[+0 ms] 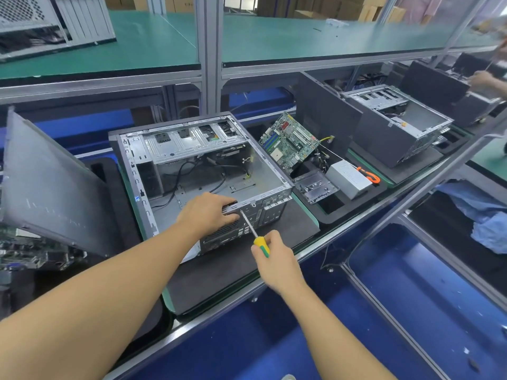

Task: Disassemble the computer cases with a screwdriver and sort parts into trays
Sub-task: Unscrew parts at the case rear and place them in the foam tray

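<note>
**Head view: you're working the screwdriver [252,230] on a rear-rim screw of the open computer case [271,171].**
Your left hand [211,212] is gripping the rear rim, fingers curled over it, just beside the tip. Your right hand [271,256] is pinching the yellow-green handle. The case is lying on its side on the black mat [296,229]. Risk: the slanted tip slipping out and jabbing your left fingers, or the freed screw dropping inside.

Green-matted upper shelf [153,48] spans the top of view, carried on aluminium posts [210,50]. Cardboard boxes [343,8] are stacked beyond its far edge. The workbench below has a metal rail [365,218] along its near edge, with blue panels [411,283] beneath. Crumpled blue cloth [482,215] lies at the right edge. Lighting is even and soft.
</note>
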Tool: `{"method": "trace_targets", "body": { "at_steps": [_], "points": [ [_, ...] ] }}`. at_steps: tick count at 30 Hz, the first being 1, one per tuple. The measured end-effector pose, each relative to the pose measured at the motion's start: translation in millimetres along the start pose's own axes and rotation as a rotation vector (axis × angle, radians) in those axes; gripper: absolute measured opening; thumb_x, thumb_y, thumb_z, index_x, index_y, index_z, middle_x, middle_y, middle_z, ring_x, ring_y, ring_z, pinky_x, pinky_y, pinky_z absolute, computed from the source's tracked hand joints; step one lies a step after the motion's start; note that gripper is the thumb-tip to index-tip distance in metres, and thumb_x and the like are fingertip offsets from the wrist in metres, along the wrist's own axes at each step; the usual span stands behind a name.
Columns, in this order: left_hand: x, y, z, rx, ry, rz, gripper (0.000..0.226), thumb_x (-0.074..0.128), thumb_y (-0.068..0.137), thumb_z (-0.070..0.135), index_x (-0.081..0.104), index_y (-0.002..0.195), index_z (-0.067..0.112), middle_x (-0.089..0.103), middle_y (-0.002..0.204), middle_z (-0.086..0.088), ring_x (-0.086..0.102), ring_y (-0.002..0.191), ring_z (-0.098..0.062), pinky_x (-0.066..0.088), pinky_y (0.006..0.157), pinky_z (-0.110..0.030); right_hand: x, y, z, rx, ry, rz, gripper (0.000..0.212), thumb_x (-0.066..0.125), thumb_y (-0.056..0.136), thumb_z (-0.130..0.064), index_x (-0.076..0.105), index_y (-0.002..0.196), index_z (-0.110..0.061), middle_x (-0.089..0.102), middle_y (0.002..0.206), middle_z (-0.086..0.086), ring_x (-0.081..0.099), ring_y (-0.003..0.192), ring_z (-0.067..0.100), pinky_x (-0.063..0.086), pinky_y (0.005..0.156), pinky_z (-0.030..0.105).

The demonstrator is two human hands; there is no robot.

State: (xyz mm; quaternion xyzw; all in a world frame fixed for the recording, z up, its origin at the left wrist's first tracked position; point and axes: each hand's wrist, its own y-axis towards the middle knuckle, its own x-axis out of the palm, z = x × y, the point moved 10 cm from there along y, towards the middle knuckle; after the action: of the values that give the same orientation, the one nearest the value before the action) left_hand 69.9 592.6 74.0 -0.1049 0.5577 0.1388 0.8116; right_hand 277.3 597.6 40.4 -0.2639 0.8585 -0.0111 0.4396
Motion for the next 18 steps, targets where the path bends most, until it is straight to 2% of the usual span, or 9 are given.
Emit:
{"method": "trace_targets", "body": {
  "at_steps": [3,4,6,8,9,11,13,15,18],
  "points": [
    [-1,0,0,0.004,-0.002,-0.003,0.041,0.062,0.086,0.06,0.062,0.125,0.045,0.071,0.108,0.005,0.066,0.097,-0.025,0.052,0.072,-0.032,22,-1,16,0.304,0.601,-0.376,0.027,0.048,0.09,-0.036,0.054,0.1,-0.013,0.059,0.083,0.006,0.058,0.059,0.022,0.049,0.055,0.032],
    [0,0,0,0.007,0.002,-0.004,0.041,0.061,0.086,0.06,0.062,0.125,0.045,0.072,0.106,0.005,0.066,0.095,-0.024,0.052,0.071,-0.032,25,-3,18,0.35,0.706,-0.456,0.025,0.044,0.092,-0.028,0.058,0.098,-0.007,0.06,0.079,0.007,0.057,0.057,0.02,0.049,0.055,0.031],
    [0,0,0,0.02,0.008,-0.001,0.041,0.061,0.087,0.06,0.062,0.125,0.045,0.072,0.103,0.005,0.066,0.092,-0.024,0.055,0.071,-0.033,19,-1,20,0.296,0.669,-0.509,0.027,0.04,0.099,-0.017,0.064,0.098,-0.004,0.065,0.081,0.006,0.058,0.06,0.017,0.05,0.06,0.033],
    [-1,1,0,0.024,-0.002,0.01,0.039,0.061,0.087,0.06,0.063,0.123,0.046,0.072,0.102,0.005,0.066,0.093,-0.023,0.055,0.071,-0.034,6,4,20,0.149,0.527,-0.421,0.02,0.05,0.099,-0.025,0.063,0.095,-0.011,0.066,0.089,0.008,0.056,0.063,0.018,0.049,0.065,0.037],
    [-1,1,0,0.022,-0.002,0.016,0.04,0.061,0.086,0.06,0.063,0.123,0.046,0.072,0.103,0.005,0.066,0.095,-0.023,0.054,0.071,-0.033,-1,5,18,0.082,0.451,-0.34,0.015,0.057,0.094,-0.03,0.06,0.092,-0.015,0.063,0.088,0.007,0.053,0.063,0.018,0.049,0.063,0.036],
    [-1,1,0,0.026,0.006,0.031,0.042,0.062,0.086,0.061,0.062,0.125,0.045,0.072,0.105,0.004,0.065,0.098,-0.024,0.051,0.069,-0.033,-8,3,13,0.007,0.341,-0.198,0.02,0.063,0.088,-0.031,0.047,0.091,-0.018,0.056,0.083,0.007,0.049,0.061,0.017,0.053,0.054,0.032],
    [-2,1,0,0.036,0.002,0.048,0.042,0.062,0.086,0.061,0.063,0.124,0.044,0.072,0.104,0.003,0.065,0.097,-0.025,0.047,0.066,-0.03,-3,-1,7,-0.01,0.296,-0.158,0.024,0.061,0.089,-0.026,0.039,0.094,-0.021,0.057,0.093,0.011,0.052,0.065,0.018,0.057,0.052,0.031],
    [-2,0,0,0.038,-0.002,0.051,0.043,0.062,0.086,0.061,0.064,0.125,0.043,0.072,0.104,0.004,0.066,0.097,-0.024,0.046,0.065,-0.029,9,-5,5,0.011,0.298,-0.219,0.022,0.058,0.093,-0.025,0.037,0.097,-0.024,0.057,0.101,0.009,0.057,0.063,0.016,0.057,0.052,0.031],
    [0,2,0,0.034,0.016,0.03,0.048,0.061,0.087,0.061,0.06,0.13,0.042,0.072,0.109,0.003,0.064,0.104,-0.023,0.052,0.075,-0.033,18,-7,4,0.124,0.407,-0.409,0.021,0.056,0.098,-0.033,0.038,0.106,-0.026,0.058,0.095,0.007,0.052,0.051,0.015,0.048,0.047,0.028]
  ]
}}
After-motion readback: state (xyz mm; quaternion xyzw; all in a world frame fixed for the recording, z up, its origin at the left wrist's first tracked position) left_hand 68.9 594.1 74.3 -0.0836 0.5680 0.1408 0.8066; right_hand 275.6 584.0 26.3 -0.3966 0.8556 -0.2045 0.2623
